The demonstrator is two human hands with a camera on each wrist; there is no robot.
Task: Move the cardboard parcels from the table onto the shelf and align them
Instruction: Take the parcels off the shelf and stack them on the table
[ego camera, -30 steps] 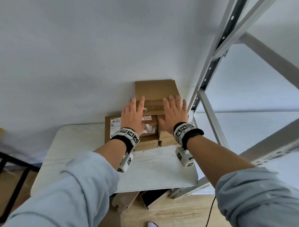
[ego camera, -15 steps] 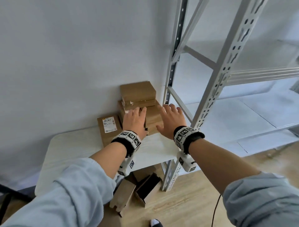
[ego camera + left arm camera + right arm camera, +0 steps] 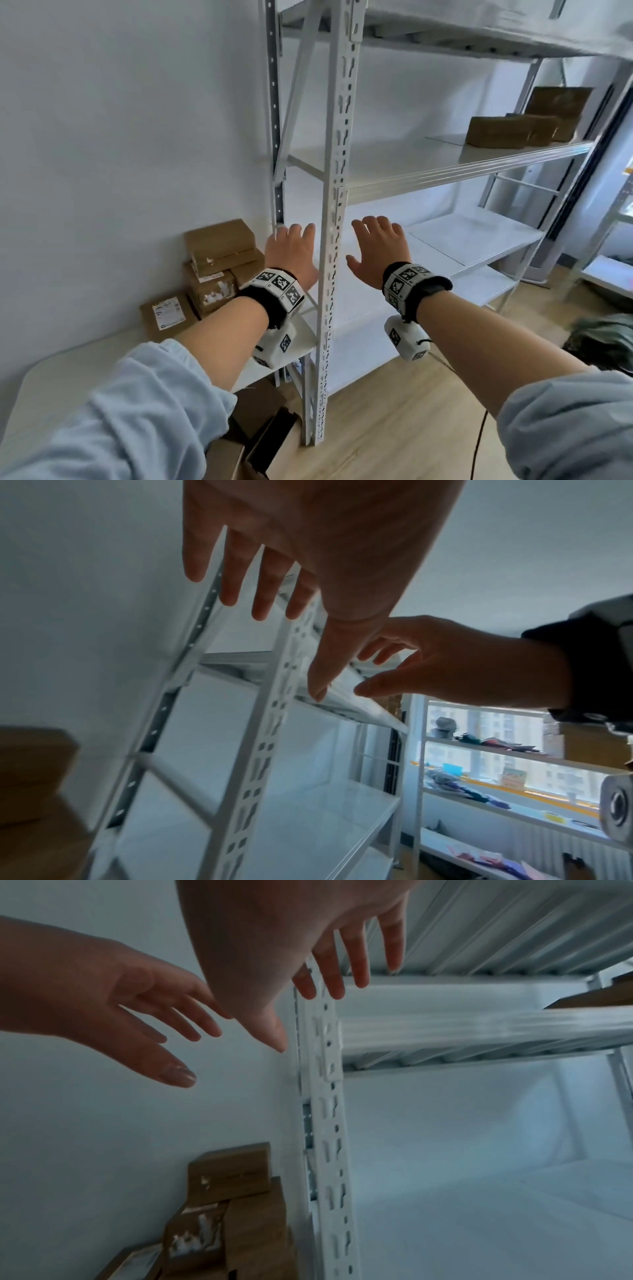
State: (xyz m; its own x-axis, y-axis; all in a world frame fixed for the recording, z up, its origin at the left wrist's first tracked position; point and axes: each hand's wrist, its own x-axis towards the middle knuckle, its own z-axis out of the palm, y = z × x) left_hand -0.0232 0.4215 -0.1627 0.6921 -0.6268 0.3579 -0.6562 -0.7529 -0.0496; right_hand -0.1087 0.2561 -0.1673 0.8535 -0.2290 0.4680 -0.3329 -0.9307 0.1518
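The white metal shelf [image 3: 445,164] fills the right of the room; three boxes [image 3: 507,132] already sit on its middle level, at the far end. The table [image 3: 85,356] stands left of the shelf's front post [image 3: 334,205], against the wall. The remaining parcels [image 3: 219,260] are stacked at its back corner, one labelled parcel [image 3: 166,313] leaning beside them. The person's left hand [image 3: 291,255] and right hand [image 3: 378,251] hang in the air either side of the post — fingers spread, holding nothing. The step appears to be between carries. Next move, probably: reach to the stack and take the top parcel from both sides.
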